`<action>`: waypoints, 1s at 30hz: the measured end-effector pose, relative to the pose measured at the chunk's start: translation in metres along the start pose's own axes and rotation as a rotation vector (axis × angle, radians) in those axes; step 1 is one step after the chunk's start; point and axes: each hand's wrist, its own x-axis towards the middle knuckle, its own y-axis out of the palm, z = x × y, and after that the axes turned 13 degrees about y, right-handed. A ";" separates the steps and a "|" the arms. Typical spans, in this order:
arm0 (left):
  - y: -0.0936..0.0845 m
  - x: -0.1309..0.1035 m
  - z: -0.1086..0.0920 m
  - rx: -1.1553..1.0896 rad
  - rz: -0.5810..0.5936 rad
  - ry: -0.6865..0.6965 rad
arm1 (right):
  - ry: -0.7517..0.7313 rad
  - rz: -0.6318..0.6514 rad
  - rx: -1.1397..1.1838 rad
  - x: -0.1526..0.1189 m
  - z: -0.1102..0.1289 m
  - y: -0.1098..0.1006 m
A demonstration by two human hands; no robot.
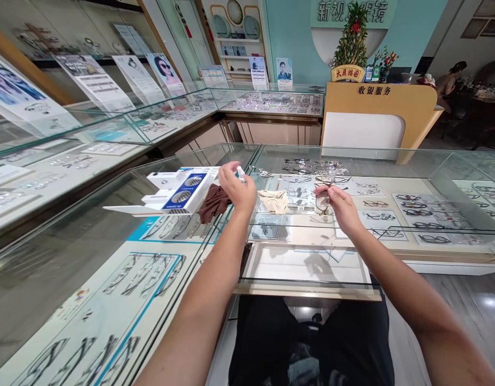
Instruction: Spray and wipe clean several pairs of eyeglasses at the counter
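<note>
My left hand point(238, 187) is closed around a small white bottle point(241, 173); its nozzle-like top shows between thumb and fingers, and the rest is hidden. My right hand point(342, 206) pinches a pair of eyeglasses point(322, 202), held upright above the glass counter. Beside my left wrist lies a crumpled brown cloth point(214, 202). Between the two hands, a beige cloth point(274, 201) rests on the counter top. Several more eyeglasses point(298, 164) lie on the glass beyond my right hand.
An open blue and white box point(184, 194) stands left of the brown cloth. Glass display cases point(416, 166) with rows of frames surround me. Below the counter edge, a white drawer point(279, 265) is pulled out. Farther back are a wooden cashier desk point(360, 107) and a seated person point(450, 83).
</note>
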 end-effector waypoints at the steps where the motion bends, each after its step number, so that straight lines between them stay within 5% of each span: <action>1: -0.001 0.000 -0.003 -0.033 0.097 0.064 | 0.004 0.004 0.009 0.000 0.001 0.000; 6: 0.008 -0.007 -0.012 -0.063 0.721 0.277 | 0.016 0.015 0.037 -0.002 0.003 0.001; 10: 0.016 -0.016 -0.012 0.047 0.920 0.246 | 0.016 0.009 0.028 -0.002 0.002 0.001; 23: 0.014 -0.016 -0.014 0.074 0.812 0.163 | 0.018 0.013 0.033 -0.003 0.003 0.002; 30: 0.007 -0.010 -0.029 -0.274 0.448 -0.015 | 0.026 0.016 0.055 -0.004 0.005 0.003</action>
